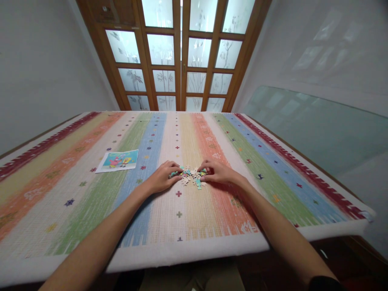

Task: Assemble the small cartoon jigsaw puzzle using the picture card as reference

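Observation:
A small heap of jigsaw puzzle pieces (189, 177) lies on the striped tablecloth (178, 224), some showing plain backs and others teal or yellow printed faces. At its left edge, my left hand (163, 176) curls its fingers and thumb around several pieces. My right hand (218, 171) does the same from the right side, with teal and yellow pieces between its thumb and fingers. Exactly which pieces each hand grips is partly hidden by the fingers. Left of my left hand lies a printed cartoon picture (117, 161) with a pink and a yellow figure on it.
The cloth covers a wide table whose white front edge (188, 252) runs just before my body. Beyond the table stand wooden doors with frosted glass panes (163, 54). A glass panel (318, 125) leans along the right wall.

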Tool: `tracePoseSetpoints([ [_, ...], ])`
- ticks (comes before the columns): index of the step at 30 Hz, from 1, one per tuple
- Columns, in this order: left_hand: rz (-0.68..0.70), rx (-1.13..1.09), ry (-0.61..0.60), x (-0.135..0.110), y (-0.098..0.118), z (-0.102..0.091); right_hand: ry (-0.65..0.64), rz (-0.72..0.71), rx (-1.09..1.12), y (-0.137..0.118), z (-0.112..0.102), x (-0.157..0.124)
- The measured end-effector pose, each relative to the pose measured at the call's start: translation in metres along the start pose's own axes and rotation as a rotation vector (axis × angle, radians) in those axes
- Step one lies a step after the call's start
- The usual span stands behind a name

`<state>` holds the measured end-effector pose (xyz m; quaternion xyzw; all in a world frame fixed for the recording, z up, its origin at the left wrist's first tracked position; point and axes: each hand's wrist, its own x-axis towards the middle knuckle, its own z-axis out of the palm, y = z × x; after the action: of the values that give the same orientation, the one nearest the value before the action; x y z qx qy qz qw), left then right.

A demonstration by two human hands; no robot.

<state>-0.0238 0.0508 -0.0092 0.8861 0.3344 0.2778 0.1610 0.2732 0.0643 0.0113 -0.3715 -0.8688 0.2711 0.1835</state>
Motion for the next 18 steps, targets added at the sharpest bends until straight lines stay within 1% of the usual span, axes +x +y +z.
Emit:
tracePoseSetpoints([
  [4, 0.001, -0.026, 0.027, 0.001, 0.001, 0.0, 0.054, -0.023, 0.0, 0.0, 0.005, 0.002],
  [7, -0.026, -0.038, 0.066, 0.001, 0.0, -0.002, 0.109, 0.007, 0.037, -0.001, 0.011, 0.005],
  [10, -0.05, -0.057, 0.116, 0.001, -0.001, -0.001, 0.168, 0.049, 0.119, 0.0, 0.018, 0.007],
  [13, -0.035, -0.051, 0.157, 0.001, -0.001, 0.003, 0.23, 0.066, 0.256, 0.001, 0.025, 0.009],
  [16, 0.001, -0.04, 0.151, 0.001, 0.005, 0.009, 0.256, 0.048, 0.384, 0.0, 0.029, 0.012],
  [18, 0.031, -0.027, 0.1, 0.002, 0.009, 0.015, 0.252, 0.03, 0.425, -0.002, 0.03, 0.013],
])
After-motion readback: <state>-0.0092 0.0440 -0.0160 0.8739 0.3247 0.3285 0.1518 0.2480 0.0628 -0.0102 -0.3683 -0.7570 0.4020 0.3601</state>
